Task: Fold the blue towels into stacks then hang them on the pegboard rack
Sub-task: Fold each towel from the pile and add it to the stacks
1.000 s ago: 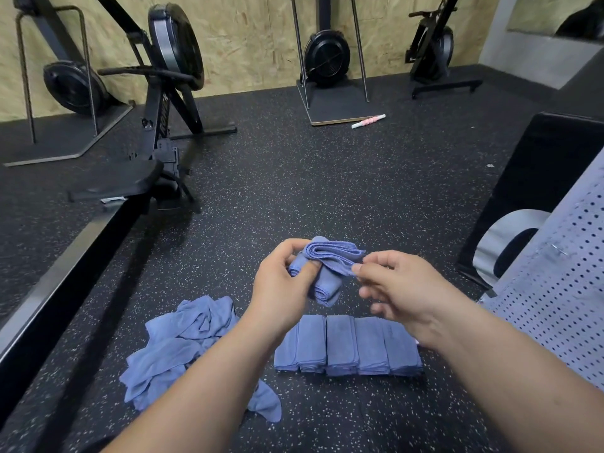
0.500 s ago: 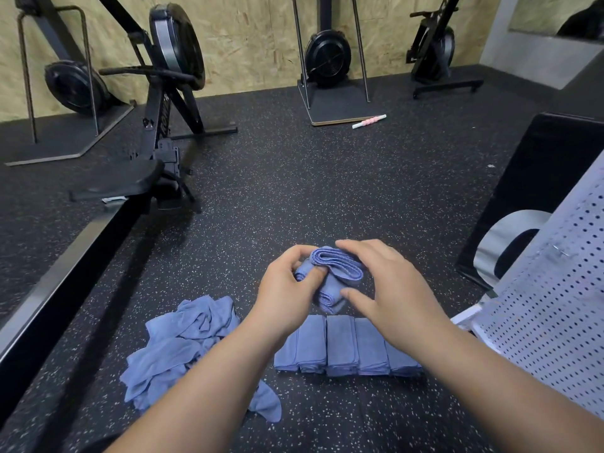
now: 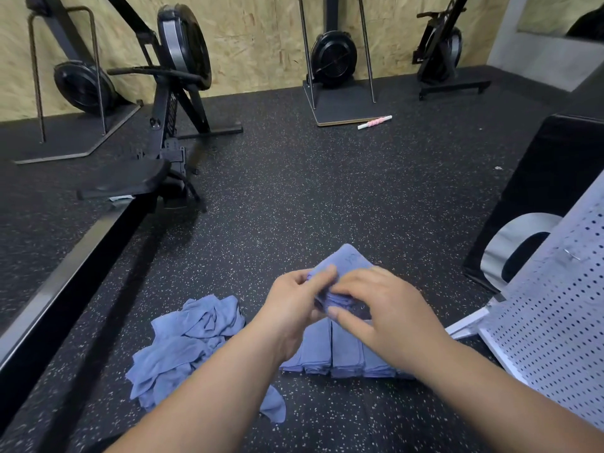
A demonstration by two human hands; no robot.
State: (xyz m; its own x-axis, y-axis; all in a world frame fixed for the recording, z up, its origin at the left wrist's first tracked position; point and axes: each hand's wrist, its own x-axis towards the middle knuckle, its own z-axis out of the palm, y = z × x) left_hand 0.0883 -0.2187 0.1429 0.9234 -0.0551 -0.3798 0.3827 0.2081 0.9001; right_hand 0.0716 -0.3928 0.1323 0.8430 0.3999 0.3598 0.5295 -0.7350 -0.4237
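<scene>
My right hand (image 3: 385,317), pinching only the edge of the towel (image 3: 349,260) a second ago, now clamps over it opposite my gripping left hand (image 3: 299,300); fold nearly complete, I judge

- Your held towel (image 3: 348,261) is plain dusty blue.
- The folded towels (image 3: 343,351) at lower centre and the loose heap (image 3: 183,341) at lower left share that blue.
- The floor (image 3: 294,197) is black with pale speckles.
- The pegboard (image 3: 555,322) at right is white, dotted with dark holes.
- The wall (image 3: 255,37) is tan flaked board.
- The stick (image 3: 375,122) is pink and white.
</scene>
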